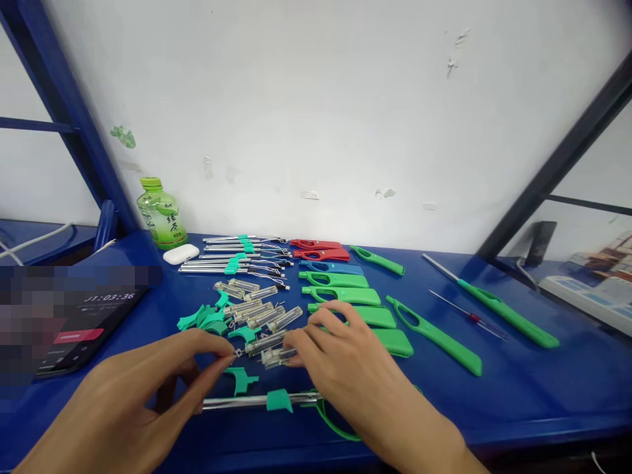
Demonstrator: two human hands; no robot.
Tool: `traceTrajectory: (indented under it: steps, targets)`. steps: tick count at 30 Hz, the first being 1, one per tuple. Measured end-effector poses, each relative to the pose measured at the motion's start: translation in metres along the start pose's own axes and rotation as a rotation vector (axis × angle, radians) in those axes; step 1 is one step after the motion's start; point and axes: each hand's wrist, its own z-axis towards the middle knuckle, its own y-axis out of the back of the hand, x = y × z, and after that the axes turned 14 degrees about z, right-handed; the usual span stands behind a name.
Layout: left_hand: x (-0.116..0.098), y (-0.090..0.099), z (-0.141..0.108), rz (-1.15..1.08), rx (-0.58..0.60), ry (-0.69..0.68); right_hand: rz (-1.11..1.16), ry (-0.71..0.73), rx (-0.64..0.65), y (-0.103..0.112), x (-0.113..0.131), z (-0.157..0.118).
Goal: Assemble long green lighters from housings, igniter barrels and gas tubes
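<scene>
My left hand point(162, 382) pinches a tiny clear piece point(237, 352) between thumb and index finger, near the teal plastic parts. My right hand point(340, 362) has its fingers curled round a clear fuel capsule point(277, 357) at the front of a group of capsules point(259, 313). Teal clips point(205, 319) are piled left of the capsules, and one teal clip point(241, 380) rests between my hands. Nearer me, a metal rod with a teal collar point(280, 400) runs toward a green handle point(336, 424), partly hidden under my right hand.
Metal rods with wires point(237, 266) lie at the back beside red handles point(320, 253) and green handles point(340, 294). A green bottle point(162, 214), white case point(181, 254) and phone point(93, 322) are left. A screwdriver point(474, 318) and long green lighter point(508, 313) lie right.
</scene>
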Motion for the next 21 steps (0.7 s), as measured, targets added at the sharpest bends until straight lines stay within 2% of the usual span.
traceTrajectory:
  steps: [3,6,13,18,21]
  targets:
    - [-0.009,-0.006,-0.002,-0.077,-0.005,0.07,0.178,-0.08,-0.157,0.012,0.001,-0.009]
    - [-0.019,-0.014,-0.006,-0.181,0.03,0.117,0.298,-0.117,-0.24,0.018,0.001,-0.018]
    - [-0.037,-0.028,-0.011,-0.463,0.148,0.242,0.387,-0.076,-0.291,0.009,0.0,-0.025]
    - [-0.056,-0.025,-0.011,-0.525,0.1,0.38,0.336,-0.05,-0.28,0.007,0.001,-0.025]
    - [-0.066,-0.024,-0.01,-0.533,0.113,0.459,0.329,-0.049,-0.278,0.007,0.001,-0.025]
